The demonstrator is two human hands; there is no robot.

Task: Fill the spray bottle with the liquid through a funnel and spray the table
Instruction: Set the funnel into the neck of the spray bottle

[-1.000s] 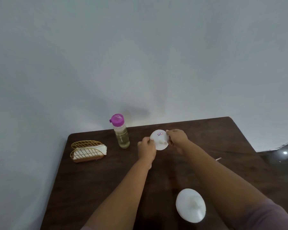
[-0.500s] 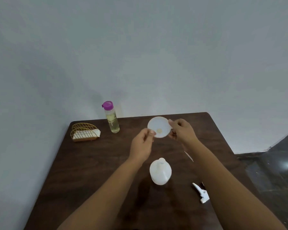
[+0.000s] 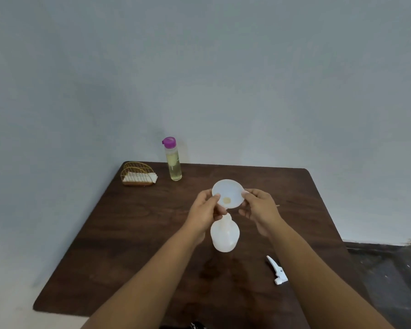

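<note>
Dark wooden table [image 3: 133,233] against grey wall; left hand [image 3: 205,211] and right hand [image 3: 259,210] pinching white funnel [image 3: 227,193] above spray bottle [image 3: 224,236].

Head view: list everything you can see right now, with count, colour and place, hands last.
funnel: one, white, held over the spray bottle's neck
spray bottle: one, white, head off, centre of the table
spray head: one, white, lying on the table, right of the spray bottle
liquid bottle: one, clear with yellowish liquid and purple cap, upright at the back of the table
napkin holder: one, gold wire, white napkins inside, back left corner
table: one, dark brown wood
wall: grey, behind the table
left hand: pinches the funnel's left rim
right hand: pinches the funnel's right rim
</note>
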